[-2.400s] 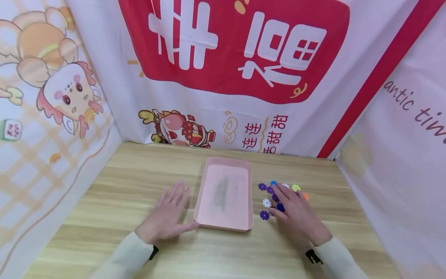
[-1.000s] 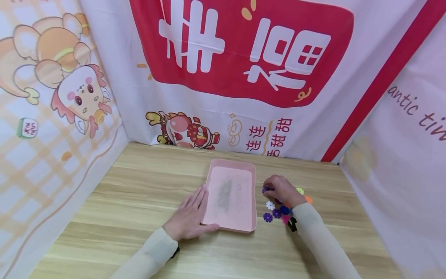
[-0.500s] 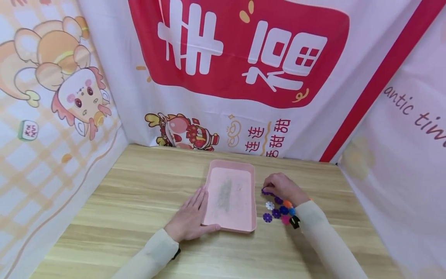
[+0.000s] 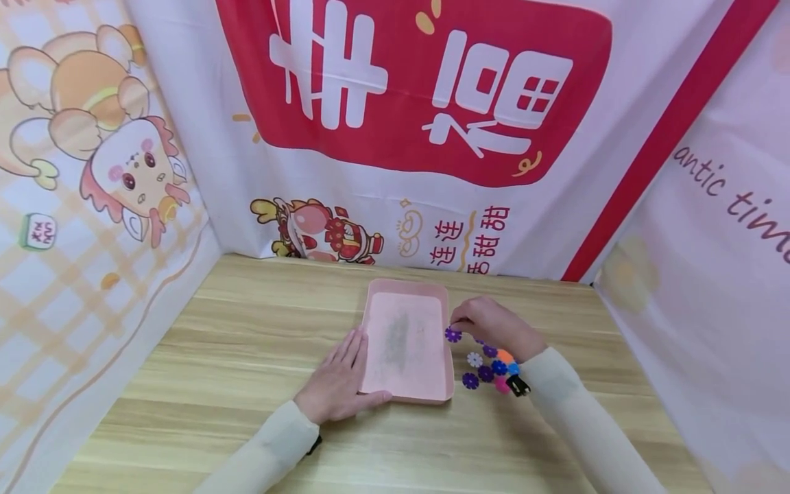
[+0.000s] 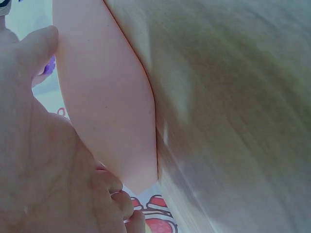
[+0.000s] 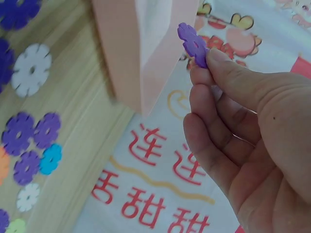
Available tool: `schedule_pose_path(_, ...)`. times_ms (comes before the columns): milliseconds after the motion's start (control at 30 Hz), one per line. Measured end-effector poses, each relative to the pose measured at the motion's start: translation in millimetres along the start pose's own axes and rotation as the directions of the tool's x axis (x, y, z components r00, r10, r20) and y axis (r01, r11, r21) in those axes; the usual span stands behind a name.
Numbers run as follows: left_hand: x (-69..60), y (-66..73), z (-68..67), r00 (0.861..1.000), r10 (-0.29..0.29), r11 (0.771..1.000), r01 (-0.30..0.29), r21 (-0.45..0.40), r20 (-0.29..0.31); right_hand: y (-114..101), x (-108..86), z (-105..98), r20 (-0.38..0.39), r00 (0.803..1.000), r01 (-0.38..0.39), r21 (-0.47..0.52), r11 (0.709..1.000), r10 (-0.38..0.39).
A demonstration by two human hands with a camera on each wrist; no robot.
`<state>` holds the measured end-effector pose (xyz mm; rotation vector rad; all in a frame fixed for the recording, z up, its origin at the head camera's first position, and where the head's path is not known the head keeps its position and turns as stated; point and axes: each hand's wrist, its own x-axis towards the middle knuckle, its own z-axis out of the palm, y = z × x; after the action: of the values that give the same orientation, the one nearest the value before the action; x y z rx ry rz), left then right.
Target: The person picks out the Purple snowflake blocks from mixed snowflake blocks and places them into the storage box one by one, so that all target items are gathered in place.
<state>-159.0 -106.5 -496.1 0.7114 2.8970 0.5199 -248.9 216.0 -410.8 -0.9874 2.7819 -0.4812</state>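
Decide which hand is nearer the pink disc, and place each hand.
Right. The right hand is beyond the pink disc, pinching a purple disc; the left hand is left of it, across the pink tray.

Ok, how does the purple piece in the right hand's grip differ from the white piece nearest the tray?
The purple piece is pinched in the right hand's grip, off the table; the white piece rests on it. The purple piece is tilted; the white piece lies flat. The purple piece is deeply coloured, the white piece pale. Both are flower-shaped with notched rims.
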Motion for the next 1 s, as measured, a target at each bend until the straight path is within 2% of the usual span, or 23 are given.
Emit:
schedule_pose_path(67,1.8,-0.7,2.1,1.000,-0.004,1.000,0.004,-0.018,-0.011,-7.8,3.0,0.5,0.004,1.000,0.026,-0.001,1.000,-0.026)
schedule_pose_path(167,4.9,-2.0,5.0,1.000,-0.013,1.000,0.014,0.003,-0.011,-18.4,8.4,3.3,0.002,0.998,0.070,0.001,0.998,-0.070)
schedule_pose_path(367,7.9,-0.1,0.4,1.000,-0.019,0.998,0.019,0.055,0.014,-40.5,21.9,14.0,0.016,0.996,0.087,0.042,0.995,-0.088)
schedule_pose_path(667,6.5,1.8,4.1,1.000,-0.013,0.998,0.011,0.065,0.028,-65.7,39.4,48.1,-0.012,0.990,0.142,0.062,0.988,-0.141)
schedule_pose_path(867,6.8,2.3,2.7,1.000,0.009,0.996,-0.011,0.088,0.021,-73.4,50.6,72.1,-0.037,0.984,0.179,0.060,0.982,-0.177)
schedule_pose_path(1000,6.3,2.2,0.4,1.000,0.005,0.995,-0.007,0.099,0.018,-76.2,57.1,84.5,-0.047,0.984,0.173,0.077,0.982,-0.169)
